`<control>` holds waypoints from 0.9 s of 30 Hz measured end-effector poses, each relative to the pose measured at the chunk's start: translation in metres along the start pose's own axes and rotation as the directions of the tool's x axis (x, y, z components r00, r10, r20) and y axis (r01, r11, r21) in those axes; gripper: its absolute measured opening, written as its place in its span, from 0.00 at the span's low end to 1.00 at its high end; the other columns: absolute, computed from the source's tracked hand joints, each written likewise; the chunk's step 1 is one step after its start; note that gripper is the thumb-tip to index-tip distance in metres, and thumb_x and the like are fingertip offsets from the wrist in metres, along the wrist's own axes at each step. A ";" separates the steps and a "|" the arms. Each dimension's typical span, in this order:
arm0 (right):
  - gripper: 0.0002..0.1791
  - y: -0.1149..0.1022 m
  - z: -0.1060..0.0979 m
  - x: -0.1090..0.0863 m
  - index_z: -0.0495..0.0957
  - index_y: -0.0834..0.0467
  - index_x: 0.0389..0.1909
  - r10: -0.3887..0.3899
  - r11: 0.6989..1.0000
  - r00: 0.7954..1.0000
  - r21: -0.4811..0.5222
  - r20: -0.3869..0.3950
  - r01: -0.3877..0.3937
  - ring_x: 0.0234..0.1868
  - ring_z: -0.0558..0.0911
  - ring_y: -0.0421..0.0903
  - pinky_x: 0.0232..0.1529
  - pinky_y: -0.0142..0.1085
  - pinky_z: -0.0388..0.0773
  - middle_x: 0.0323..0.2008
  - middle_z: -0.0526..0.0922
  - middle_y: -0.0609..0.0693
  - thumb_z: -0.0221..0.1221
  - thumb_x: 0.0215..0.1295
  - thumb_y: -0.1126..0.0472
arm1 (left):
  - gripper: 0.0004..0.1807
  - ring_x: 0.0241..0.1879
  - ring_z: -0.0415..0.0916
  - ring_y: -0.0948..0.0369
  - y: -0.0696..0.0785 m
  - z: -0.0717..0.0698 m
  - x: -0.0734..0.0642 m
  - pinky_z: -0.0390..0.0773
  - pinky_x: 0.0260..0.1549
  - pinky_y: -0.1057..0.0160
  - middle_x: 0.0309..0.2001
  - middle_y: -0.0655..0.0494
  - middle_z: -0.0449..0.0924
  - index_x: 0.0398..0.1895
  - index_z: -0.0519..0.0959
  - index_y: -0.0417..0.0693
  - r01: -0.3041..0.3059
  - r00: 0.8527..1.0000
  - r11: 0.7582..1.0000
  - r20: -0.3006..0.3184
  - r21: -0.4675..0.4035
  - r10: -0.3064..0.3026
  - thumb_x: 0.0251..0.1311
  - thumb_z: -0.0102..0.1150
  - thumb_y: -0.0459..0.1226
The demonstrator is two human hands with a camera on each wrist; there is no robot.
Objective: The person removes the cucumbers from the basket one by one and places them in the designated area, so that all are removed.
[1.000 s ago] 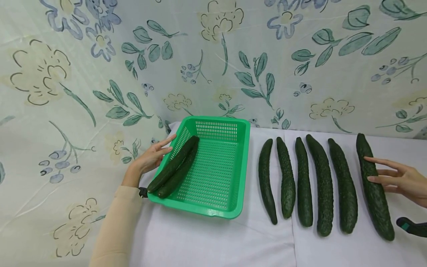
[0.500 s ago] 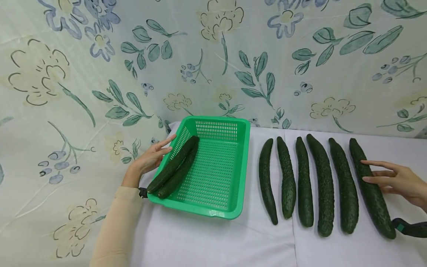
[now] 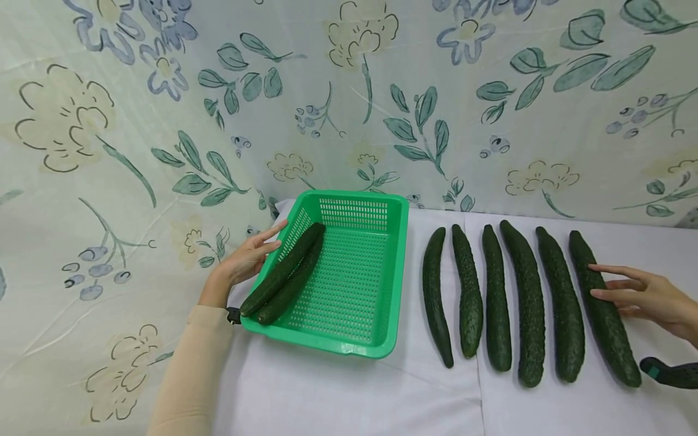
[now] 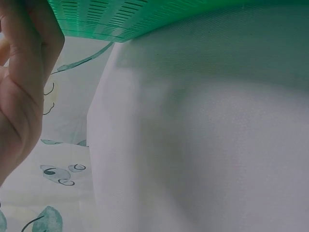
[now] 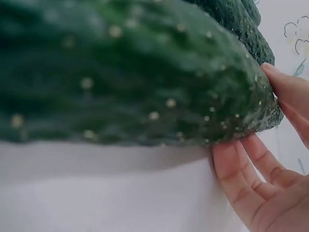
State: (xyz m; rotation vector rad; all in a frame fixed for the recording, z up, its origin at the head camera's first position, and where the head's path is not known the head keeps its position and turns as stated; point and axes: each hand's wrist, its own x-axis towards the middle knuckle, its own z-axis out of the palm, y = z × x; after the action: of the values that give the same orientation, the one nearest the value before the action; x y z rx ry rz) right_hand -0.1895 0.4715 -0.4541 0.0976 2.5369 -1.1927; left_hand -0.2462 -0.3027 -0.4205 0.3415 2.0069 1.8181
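My right hand (image 3: 651,300) holds the rightmost dark green cucumber (image 3: 609,333) around its upper half. In the right wrist view, thumb and fingers touch this bumpy cucumber (image 5: 145,82) from opposite sides. Far to the left, my left hand (image 3: 248,257) rests against the left side of a green plastic basket (image 3: 400,272), its fingers fairly straight at the rim. Inside, two cucumbers (image 3: 297,280) lie side by side along the left wall. From the left wrist, the perforated basket wall (image 4: 106,19) shows beside the hand (image 4: 21,92).
Several more cucumbers (image 3: 529,309) lie in a row, roughly parallel, between the basket and my right hand. A white cloth (image 3: 349,393) covers the table. Flower-patterned fabric (image 3: 382,103) hangs behind and along the left.
My right hand has shifted left with the rightmost cucumber, bringing its upper end closer to the neighbouring one. My left hand and the basket stay where they were.
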 end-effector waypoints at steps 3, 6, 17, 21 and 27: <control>0.43 0.001 0.000 0.000 0.40 0.33 0.79 -0.009 1.000 1.000 -0.008 0.001 0.009 0.57 0.60 0.83 0.45 0.55 0.79 0.63 0.43 0.87 0.57 0.74 0.46 | 0.31 0.08 0.58 0.66 0.000 0.000 0.000 0.64 0.15 0.68 0.14 0.58 0.64 0.80 0.53 0.66 0.002 1.000 1.000 0.004 -0.007 -0.002 0.79 0.44 0.38; 0.44 0.003 -0.001 0.000 0.38 0.36 0.80 -0.016 1.000 1.000 -0.015 0.007 0.016 0.55 0.64 0.81 0.44 0.54 0.79 0.62 0.44 0.86 0.57 0.74 0.47 | 0.31 0.09 0.60 0.66 0.000 0.000 0.000 0.67 0.16 0.69 0.15 0.59 0.68 0.80 0.53 0.66 0.004 1.000 1.000 0.007 -0.013 -0.004 0.79 0.44 0.38; 0.52 0.025 -0.006 0.010 0.32 0.43 0.80 -0.009 1.000 0.999 -0.002 -0.033 0.009 0.42 0.78 0.47 0.40 0.42 0.81 0.57 0.58 0.76 0.60 0.71 0.44 | 0.31 0.08 0.59 0.67 0.000 0.000 0.000 0.66 0.14 0.69 0.14 0.59 0.66 0.80 0.53 0.66 -0.005 1.000 1.000 0.001 0.003 0.005 0.79 0.44 0.39; 0.51 0.032 -0.008 0.012 0.36 0.40 0.80 -0.027 0.999 0.998 0.036 -0.064 0.029 0.37 0.79 0.37 0.39 0.38 0.82 0.56 0.60 0.75 0.62 0.70 0.47 | 0.31 0.08 0.60 0.67 0.000 0.001 0.000 0.65 0.14 0.70 0.15 0.60 0.68 0.80 0.53 0.67 -0.002 1.000 1.000 0.000 0.003 0.002 0.79 0.45 0.39; 0.41 0.032 -0.013 0.011 0.47 0.34 0.77 -0.100 0.993 0.988 0.053 -0.117 0.107 0.35 0.79 0.32 0.36 0.36 0.82 0.45 0.72 0.53 0.60 0.73 0.54 | 0.31 0.09 0.61 0.65 0.001 0.002 0.000 0.67 0.15 0.69 0.18 0.59 0.72 0.80 0.53 0.67 0.003 1.000 1.000 0.001 -0.022 -0.003 0.79 0.46 0.39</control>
State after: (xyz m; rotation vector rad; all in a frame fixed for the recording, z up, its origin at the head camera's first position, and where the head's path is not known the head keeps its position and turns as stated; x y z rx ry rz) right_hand -0.1971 0.5010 -0.4732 0.0496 2.6348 -1.3380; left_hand -0.2449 -0.3005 -0.4196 0.3321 1.9847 1.8359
